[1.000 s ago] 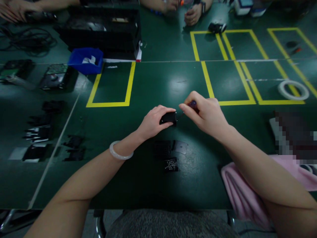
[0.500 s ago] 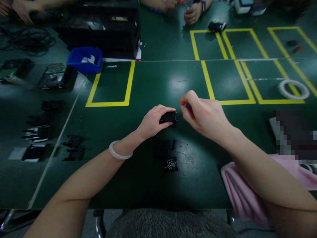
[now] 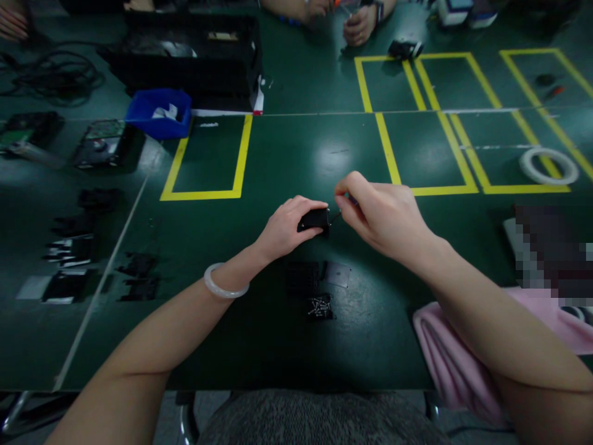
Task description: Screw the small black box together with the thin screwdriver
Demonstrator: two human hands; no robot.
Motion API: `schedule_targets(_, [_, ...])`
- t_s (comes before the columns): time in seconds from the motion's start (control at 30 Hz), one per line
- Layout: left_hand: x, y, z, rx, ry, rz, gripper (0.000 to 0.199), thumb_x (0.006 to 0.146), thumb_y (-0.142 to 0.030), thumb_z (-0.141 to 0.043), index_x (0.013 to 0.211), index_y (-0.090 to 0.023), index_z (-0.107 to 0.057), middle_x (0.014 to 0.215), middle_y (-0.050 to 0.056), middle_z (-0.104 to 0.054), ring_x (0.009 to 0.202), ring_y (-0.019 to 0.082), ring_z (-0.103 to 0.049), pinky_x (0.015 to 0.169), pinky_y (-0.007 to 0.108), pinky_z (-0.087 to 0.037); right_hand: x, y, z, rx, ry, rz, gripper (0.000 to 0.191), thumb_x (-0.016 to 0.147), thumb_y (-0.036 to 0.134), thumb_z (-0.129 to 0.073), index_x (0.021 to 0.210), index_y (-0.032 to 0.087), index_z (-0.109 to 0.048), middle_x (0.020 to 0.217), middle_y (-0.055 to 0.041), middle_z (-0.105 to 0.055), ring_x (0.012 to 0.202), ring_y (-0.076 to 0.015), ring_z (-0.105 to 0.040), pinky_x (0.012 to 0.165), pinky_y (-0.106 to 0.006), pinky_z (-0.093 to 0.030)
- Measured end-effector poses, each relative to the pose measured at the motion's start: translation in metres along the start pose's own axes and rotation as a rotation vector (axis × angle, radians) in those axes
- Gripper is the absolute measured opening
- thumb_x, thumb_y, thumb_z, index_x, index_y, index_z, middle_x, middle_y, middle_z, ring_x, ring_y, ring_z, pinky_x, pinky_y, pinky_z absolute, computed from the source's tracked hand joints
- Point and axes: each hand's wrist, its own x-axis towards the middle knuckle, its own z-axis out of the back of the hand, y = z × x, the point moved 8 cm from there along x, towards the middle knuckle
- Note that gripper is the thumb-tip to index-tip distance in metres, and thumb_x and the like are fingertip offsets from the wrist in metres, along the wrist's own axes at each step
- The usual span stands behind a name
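My left hand [image 3: 294, 224] is closed round a small black block-shaped part [image 3: 315, 219], thumb below and fingers above. In my right hand [image 3: 375, 213] a screwdriver [image 3: 336, 216] is pinched; its thin dark shaft points left at the block's right end, and most of the handle is hidden by my fingers. Whether the tip touches a screw is too small to tell. Below my hands lie a black part [image 3: 302, 277], a thin grey plate [image 3: 338, 274] and a small black tray of loose silver screws [image 3: 319, 306].
A blue bin [image 3: 160, 113] stands before a long black case [image 3: 185, 62]. Black parts [image 3: 139, 266] and circuit-board units [image 3: 102, 143] lie leftward. A white tape roll [image 3: 549, 167] and pink cloth [image 3: 456, 352] are at right. A co-worker's hands [image 3: 360, 26] are across the table.
My right hand has shifted very slightly left and turned a little on the screwdriver. My left hand and the block stay still. At the far left, another person's hands have drawn back.
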Motion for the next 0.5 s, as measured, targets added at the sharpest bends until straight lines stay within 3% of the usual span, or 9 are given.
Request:
schedule_targets(0.1, [-0.0003,0.0001,0.0002,0.003,-0.001,0.004,0.039,0.093,-0.023,-0.075,0.13,-0.021,-0.062,0.126,0.007,-0.068,0.117,0.025,-0.063,0.103,0.042,-0.051,-0.0004,-0.002,-0.0003,-0.014,-0.012,-0.014,0.03,0.106,0.035,-0.04,0.1,0.017,-0.063,0.067,-0.0038,-0.066,0.059,-0.0172,-0.058,0.059,-0.028,-0.026])
schedule_targets(0.3, [-0.0005,0.0009,-0.0003,-0.003,0.011,0.012,0.039,0.094,-0.025,-0.072,0.132,-0.022,-0.061,0.127,0.007,-0.068,0.118,0.026,-0.063,0.104,0.044,-0.05,-0.0006,-0.0047,0.0002,0.035,-0.033,-0.015,0.026,0.102,0.026,-0.04,0.111,0.018,-0.063,0.07,-0.0031,-0.067,0.062,-0.0176,-0.06,0.059,-0.028,-0.028])
schedule_targets(0.5, [-0.0004,0.0015,-0.0009,-0.009,0.016,0.02,0.039,0.094,-0.026,-0.073,0.131,-0.023,-0.061,0.128,0.007,-0.068,0.12,0.026,-0.062,0.106,0.044,-0.05,-0.0003,-0.0048,0.0006,-0.006,-0.025,-0.006,0.025,0.103,0.034,-0.045,0.101,0.017,-0.064,0.066,-0.0036,-0.066,0.059,-0.0182,-0.06,0.059,-0.029,-0.027])
